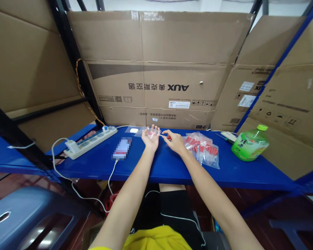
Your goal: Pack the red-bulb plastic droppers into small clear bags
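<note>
My left hand (151, 139) is turned palm up over the blue table, its fingers half curled around a small clear plastic bag (153, 133). Just to its right, my right hand (174, 141) pinches a thin tool with a red handle, which looks like a small screwdriver (163, 136). Its pale shaft points left at the bag in my left palm; whether the tip is inside the bag I cannot tell. Beside my right wrist lies a pile of clear bags with red-handled pieces (202, 149). More clear plastic (138, 131) lies flat behind my left hand.
A phone (122, 148) on a white cable and a power strip (91, 141) lie to the left. On the right stands a green drink bottle (250, 144), near a small white object (228, 136). Cardboard sheets (156, 41) wall the back of the blue table (167, 170).
</note>
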The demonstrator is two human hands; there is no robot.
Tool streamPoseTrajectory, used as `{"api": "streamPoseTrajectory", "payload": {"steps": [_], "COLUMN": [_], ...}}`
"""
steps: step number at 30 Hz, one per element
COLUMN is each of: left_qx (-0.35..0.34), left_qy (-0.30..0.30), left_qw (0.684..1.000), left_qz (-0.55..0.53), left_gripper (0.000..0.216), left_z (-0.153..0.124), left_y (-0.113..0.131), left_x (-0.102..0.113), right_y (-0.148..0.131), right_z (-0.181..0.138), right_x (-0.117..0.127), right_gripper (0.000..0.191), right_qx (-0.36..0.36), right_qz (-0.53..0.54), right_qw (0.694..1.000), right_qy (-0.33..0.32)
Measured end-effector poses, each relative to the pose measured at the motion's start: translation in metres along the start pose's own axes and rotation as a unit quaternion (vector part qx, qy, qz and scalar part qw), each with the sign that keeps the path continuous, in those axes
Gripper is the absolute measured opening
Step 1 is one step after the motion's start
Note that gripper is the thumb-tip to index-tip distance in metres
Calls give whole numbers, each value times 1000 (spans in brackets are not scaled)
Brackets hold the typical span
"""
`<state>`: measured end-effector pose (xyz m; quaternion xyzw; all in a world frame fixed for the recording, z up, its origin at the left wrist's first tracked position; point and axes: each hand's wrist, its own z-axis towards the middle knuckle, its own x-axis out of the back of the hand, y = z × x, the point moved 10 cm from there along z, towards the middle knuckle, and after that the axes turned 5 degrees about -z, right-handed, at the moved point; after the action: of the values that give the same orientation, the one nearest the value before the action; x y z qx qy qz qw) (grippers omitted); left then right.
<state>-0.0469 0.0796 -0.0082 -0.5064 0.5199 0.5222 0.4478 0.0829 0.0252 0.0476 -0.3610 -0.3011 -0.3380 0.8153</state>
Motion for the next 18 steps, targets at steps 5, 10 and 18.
{"api": "streamPoseTrajectory", "payload": {"steps": [5,10,18], "left_qx": [50,40,27], "left_qy": [-18,-20,-37], "left_qw": [998,999,998], "left_qz": [18,29,41], "left_gripper": [8,7,16], "left_z": [-1,-1,0], "left_y": [-21,-18,-17], "left_x": [1,2,-1], "right_y": [-10,-18,3], "right_z": [0,0,3], "right_x": [-10,-11,-13], "right_gripper": [24,24,24], "right_qx": [1,64,-4], "right_qz": [4,98,213], "right_qw": [1000,993,975], "right_qy": [16,30,63]}}
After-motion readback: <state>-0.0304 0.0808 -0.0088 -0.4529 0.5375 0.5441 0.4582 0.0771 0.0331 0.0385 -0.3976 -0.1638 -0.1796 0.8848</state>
